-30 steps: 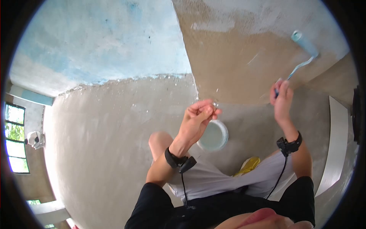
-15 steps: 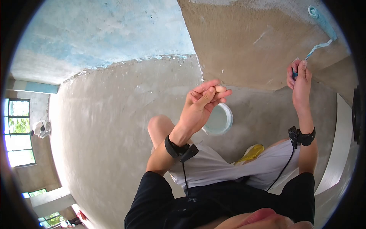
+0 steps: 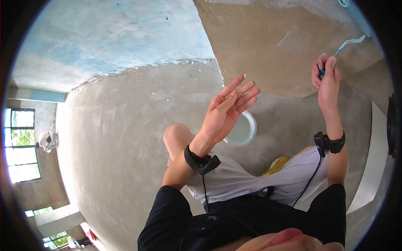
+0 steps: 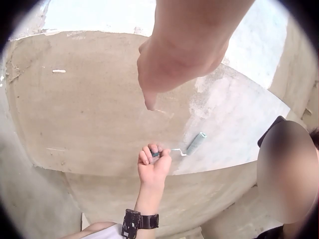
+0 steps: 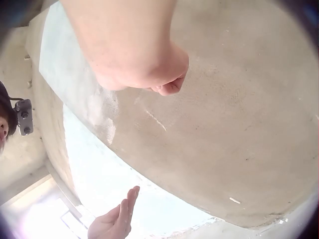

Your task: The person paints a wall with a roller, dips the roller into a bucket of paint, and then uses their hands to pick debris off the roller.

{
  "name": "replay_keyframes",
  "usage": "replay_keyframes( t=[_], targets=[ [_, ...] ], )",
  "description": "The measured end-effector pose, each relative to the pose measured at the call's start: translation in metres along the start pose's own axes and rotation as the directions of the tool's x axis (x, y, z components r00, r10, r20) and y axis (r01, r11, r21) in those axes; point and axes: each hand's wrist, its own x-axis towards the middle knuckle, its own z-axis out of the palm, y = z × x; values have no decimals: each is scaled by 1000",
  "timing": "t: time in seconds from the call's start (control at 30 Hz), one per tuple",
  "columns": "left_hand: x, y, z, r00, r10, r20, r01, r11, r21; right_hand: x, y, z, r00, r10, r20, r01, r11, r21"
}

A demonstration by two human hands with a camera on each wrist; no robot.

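Observation:
My right hand (image 3: 328, 81) grips the handle of a paint roller (image 3: 356, 16) at the upper right of the head view. Its blue sleeve lies against the painted part of the brown wall (image 3: 259, 46), also seen in the left wrist view, where the roller (image 4: 196, 143) extends rightward from the fist. The left hand (image 3: 228, 106) is raised in mid-air with its fingers extended and apart, holding nothing. Below its fingers, in the head view, stands a white-rimmed bucket (image 3: 252, 129) of pale liquid, partly hidden by that hand.
A light blue painted wall (image 3: 125, 33) meets the brown wall at a corner. The person squats on the grey concrete floor (image 3: 113, 138), a yellow shoe (image 3: 276, 166) under one leg. At right lies a white board (image 3: 370, 159); windows (image 3: 23, 142) line the far left.
The left hand's fingers have gone from curled together to spread out. The roller has moved up and to the right in the head view, still held by the right hand.

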Motion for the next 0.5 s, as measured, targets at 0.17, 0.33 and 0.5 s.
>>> replay_keyframes(
  t=[0.17,0.33,0.5],
  targets=[
    [6,-5,-15,998,-9,67,4,997,72,0,0,-15,1000,-5,-6,4,997,-79],
    [2,-7,-10,993,-77,95,55,975,216,-3,-2,-15,1000,-13,-16,11,995,-103],
    [-3,-20,-20,987,-150,-62,163,930,329,1,-4,-6,998,-49,-31,47,996,-73]
  ],
)
